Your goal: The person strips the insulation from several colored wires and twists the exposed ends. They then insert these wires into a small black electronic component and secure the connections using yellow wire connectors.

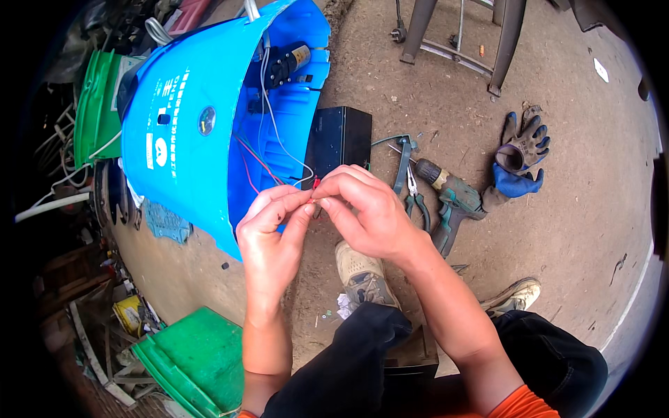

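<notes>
My left hand (272, 226) and my right hand (373, 212) meet fingertip to fingertip in front of a blue plastic tank (188, 104). Both pinch a thin red wire (259, 159) that runs out of the tank; its exact end is mostly hidden by my fingers. A small red piece (316, 182) pokes up above the fingertips. The tank lies tipped with its open underside facing right, exposing a small black pump (282, 66) and a grey cable (279, 136). Just behind my right hand stands a black box (345, 136).
Right of my hands lie pliers (412, 191), a cordless drill (456, 198) and work gloves (519, 153). Metal stool legs (505, 52) and a plug (398, 33) are at the back. A green plastic panel (198, 359) lies at lower left. My shoe (364, 272) is below my hands.
</notes>
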Available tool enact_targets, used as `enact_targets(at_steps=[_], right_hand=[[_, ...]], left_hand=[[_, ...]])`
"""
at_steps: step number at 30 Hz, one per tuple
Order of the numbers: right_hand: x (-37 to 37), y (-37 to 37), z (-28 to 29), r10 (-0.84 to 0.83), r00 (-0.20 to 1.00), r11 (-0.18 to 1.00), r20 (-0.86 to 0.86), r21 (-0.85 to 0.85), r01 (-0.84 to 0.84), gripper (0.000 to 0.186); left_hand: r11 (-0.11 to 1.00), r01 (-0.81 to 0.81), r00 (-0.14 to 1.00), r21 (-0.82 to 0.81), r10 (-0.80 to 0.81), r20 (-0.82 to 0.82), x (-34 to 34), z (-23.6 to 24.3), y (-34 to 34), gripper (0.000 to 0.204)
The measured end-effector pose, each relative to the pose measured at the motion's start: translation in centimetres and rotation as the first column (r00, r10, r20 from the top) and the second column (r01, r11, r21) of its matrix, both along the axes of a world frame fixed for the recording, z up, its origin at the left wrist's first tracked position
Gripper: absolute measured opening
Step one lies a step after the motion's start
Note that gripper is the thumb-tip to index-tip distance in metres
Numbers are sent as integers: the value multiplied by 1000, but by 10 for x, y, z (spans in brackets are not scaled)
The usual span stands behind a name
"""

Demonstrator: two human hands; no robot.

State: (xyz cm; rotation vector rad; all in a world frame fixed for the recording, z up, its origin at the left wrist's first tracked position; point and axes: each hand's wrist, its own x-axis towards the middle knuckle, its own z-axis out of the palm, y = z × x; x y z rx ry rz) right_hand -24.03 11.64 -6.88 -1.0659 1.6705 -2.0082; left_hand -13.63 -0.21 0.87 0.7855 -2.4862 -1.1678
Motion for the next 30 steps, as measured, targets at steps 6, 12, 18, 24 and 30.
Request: enact_targets(at_steps=[6,12,18,24,30], right_hand=[[11,-6,1,171,826,985,537,-66,-161,11],[21,-10,-14,162,727,987,667,-97,-131,11],[33,-10,-15,30,761,992,648,-112,56,9],[30,-1,-1,-216,960,976,176,23,216,9],[32,0,-9,-369,925,929,-92,-7,370,13]], left_hand=[[995,-62,998,74,64,-19,-1,1,1,13],[968,-119,990,220,133,-48,1,-3,2,11],[944,-158,982,289,179,-50,1,-3,4,10],[979,-121,987,162,136,-84,3,-8,6,13],[989,-138,990,51,139,-27,-1,-6,6,13]])
